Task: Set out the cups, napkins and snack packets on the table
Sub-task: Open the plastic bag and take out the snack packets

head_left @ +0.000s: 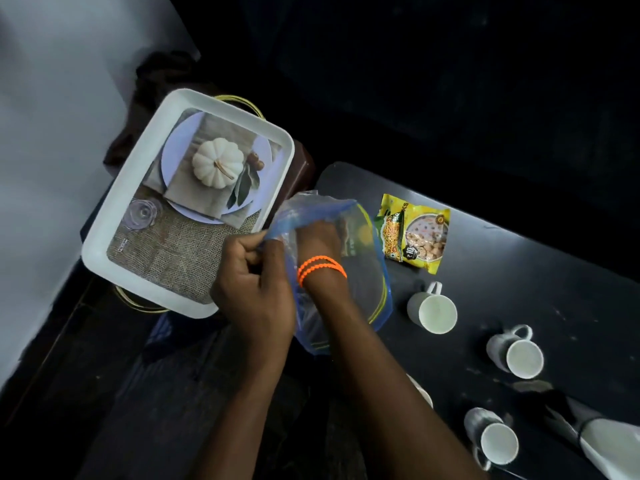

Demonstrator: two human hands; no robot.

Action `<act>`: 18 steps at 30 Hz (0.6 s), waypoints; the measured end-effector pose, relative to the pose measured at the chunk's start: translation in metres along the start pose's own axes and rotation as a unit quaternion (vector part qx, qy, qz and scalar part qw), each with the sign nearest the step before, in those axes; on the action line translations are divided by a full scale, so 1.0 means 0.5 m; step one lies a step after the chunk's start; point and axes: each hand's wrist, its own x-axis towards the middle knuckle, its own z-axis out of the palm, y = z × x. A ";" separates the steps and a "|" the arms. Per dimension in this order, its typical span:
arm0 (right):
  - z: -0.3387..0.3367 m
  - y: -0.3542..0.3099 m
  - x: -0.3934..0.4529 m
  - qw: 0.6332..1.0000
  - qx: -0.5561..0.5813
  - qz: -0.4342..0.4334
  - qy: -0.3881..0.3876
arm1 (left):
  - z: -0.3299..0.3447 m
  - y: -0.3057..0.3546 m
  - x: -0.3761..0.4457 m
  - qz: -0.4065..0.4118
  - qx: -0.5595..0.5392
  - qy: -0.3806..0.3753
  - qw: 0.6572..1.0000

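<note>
A clear blue plastic bag (367, 271) hangs over the near-left end of the dark table (519, 271). My left hand (252, 285) pinches its rim and holds it apart. My right hand (320, 242), with orange bead bands on the wrist, is inside the bag, on a packet that shows dimly through the plastic; I cannot tell whether it grips it. A yellow snack packet (414, 233) lies flat on the table beyond the bag. Three white cups stand on the table: one (433, 311) by the bag, one (516, 353) to its right, one (491, 438) nearest me.
A white tray (114, 244) with a printed pumpkin picture sits left of the table on a gold-rimmed stand. A white rounded object (424, 393) peeks out beside my right forearm. A pale cloth-like thing (602, 441) lies at the table's right end. The floor below is dark.
</note>
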 end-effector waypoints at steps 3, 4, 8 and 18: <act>-0.049 -0.020 -0.062 0.993 0.070 -0.062 0.073 | 0.002 -0.005 0.038 -0.010 0.022 0.027 0.999; -0.070 -0.023 -0.101 0.987 0.074 -0.102 0.098 | 0.002 -0.007 0.050 -0.020 0.025 0.029 0.999; -0.175 -0.023 -0.243 0.949 0.185 -0.234 0.099 | -0.013 -0.027 0.086 -0.029 0.053 0.014 0.998; -0.172 0.261 -0.151 0.844 0.461 0.088 0.259 | -0.023 -0.042 0.071 -0.091 -0.053 -0.026 0.994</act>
